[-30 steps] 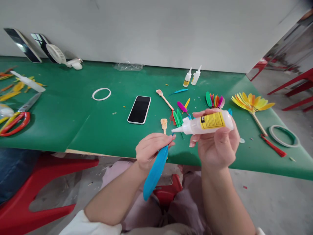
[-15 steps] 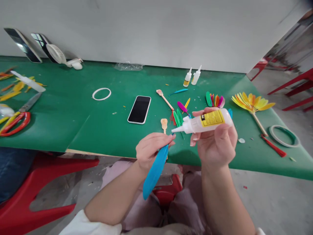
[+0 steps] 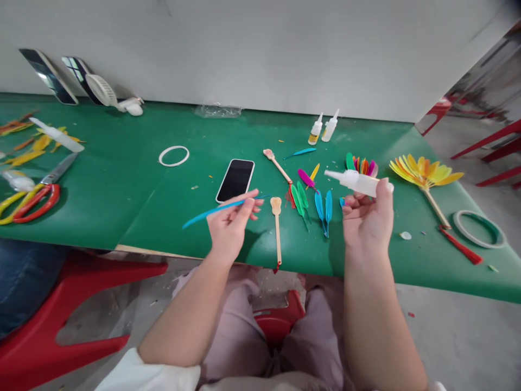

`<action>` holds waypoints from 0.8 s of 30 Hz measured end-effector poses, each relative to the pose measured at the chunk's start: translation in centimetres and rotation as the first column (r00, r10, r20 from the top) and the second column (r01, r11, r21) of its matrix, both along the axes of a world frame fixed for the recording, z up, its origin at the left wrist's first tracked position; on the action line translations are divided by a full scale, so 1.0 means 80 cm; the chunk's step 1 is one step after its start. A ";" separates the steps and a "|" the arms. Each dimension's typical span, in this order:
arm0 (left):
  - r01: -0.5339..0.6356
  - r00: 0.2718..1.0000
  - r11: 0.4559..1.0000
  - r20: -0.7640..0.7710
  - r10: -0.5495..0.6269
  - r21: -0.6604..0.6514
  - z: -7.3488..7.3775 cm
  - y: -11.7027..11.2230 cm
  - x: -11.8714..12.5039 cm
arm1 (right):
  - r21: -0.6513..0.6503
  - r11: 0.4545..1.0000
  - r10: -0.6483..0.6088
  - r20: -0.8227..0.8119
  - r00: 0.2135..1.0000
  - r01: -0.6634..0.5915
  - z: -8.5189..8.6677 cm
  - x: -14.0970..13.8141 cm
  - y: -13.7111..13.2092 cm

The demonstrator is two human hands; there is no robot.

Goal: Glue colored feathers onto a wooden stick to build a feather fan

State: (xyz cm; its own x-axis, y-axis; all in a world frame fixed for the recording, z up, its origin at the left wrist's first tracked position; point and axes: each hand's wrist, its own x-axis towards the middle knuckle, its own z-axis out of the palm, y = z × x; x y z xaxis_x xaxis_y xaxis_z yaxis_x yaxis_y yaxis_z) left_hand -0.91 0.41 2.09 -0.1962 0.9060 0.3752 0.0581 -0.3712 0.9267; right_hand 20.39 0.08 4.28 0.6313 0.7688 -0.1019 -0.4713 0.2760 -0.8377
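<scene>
Above the near edge of the green bench, the left hand is pinching a blue feather between thumb and fingertips, its grip closed on the quill end while the vane is pointing out to the left, level over the cloth. The right hand is wrapped closed around a glue bottle, which is lying almost flat with its nozzle aiming left, well apart from the feather.

The nozzle is looking uncapped, so a squeeze at this tilt is likely dripping glue onto the loose feathers lying just below: the two blue ones and the green ones. Glue reaching the fingertips could be sticking the feather to the skin, and the thin pinch on the quill could be letting the feather twist or slip toward the floor, since the hand is sitting right at the bench edge.

A wooden stick is lying between the two hands, its lower end overhanging the edge, where a wrist could be knocking it off. A phone is resting just beyond the left hand, within reach of a stray drop. Farther back, two small glue bottles are standing upright, a multicoloured feather fan is lying behind the held bottle, and a yellow feather fan is lying to the right beside a tape ring. Scissors are lying at the far left.
</scene>
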 end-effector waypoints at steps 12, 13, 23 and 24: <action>0.013 1.000 0.920 0.019 -0.006 -0.391 -0.022 0.032 -0.008 | -0.277 0.900 0.429 0.441 0.788 -0.336 -0.051 -0.050 0.004; 0.036 0.999 0.904 0.022 -0.030 -0.425 -0.022 0.034 -0.008 | -0.335 0.896 0.435 0.530 0.728 -0.292 -0.056 -0.052 0.004; 0.123 0.990 0.823 0.005 -0.144 -0.555 -0.030 0.041 -0.008 | -0.430 0.901 0.410 0.888 0.208 0.055 -0.059 -0.058 0.000; 0.126 0.988 0.814 -0.005 -0.156 -0.568 -0.031 0.042 -0.007 | -0.427 0.902 0.407 0.893 0.194 0.071 -0.060 -0.058 0.001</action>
State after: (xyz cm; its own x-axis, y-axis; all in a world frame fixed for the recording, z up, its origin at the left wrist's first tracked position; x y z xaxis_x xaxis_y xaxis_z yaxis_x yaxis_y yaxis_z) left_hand -1.49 3.74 -0.39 -0.0451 0.9779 -0.2044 0.0969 0.2079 0.9733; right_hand 15.73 0.16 -0.54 0.2764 0.9354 0.2205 0.7480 -0.0654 -0.6604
